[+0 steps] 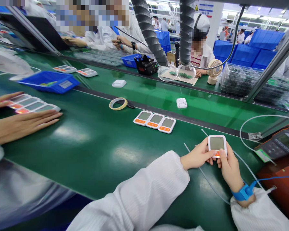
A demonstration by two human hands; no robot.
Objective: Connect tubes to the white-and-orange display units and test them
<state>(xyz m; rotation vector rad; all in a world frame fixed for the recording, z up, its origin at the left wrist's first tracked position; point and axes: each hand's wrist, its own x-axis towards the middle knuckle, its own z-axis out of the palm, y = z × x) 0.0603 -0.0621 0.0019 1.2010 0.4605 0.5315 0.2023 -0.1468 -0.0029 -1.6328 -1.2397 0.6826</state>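
Between my two hands I hold a small white device [216,143] with a grey screen and an orange button strip, its screen facing me. My left hand [198,155] grips its left side, the thumb lying on the orange strip. On the other side my right hand [231,166] is closed around the lower right edge, its thumb also over the buttons. A blue wrist strap [243,192] with a cord circles my right wrist. Three similar devices [156,120] lie in a row on the green work surface [106,160], left of my hands and farther away.
A tape roll [118,103] and a blue tray [49,81] are to the left. A co-worker's hands [26,125] rest on more devices at far left. White units [181,103] lie beyond the dark rail. A handheld meter [281,144] and loose tubing are at right.
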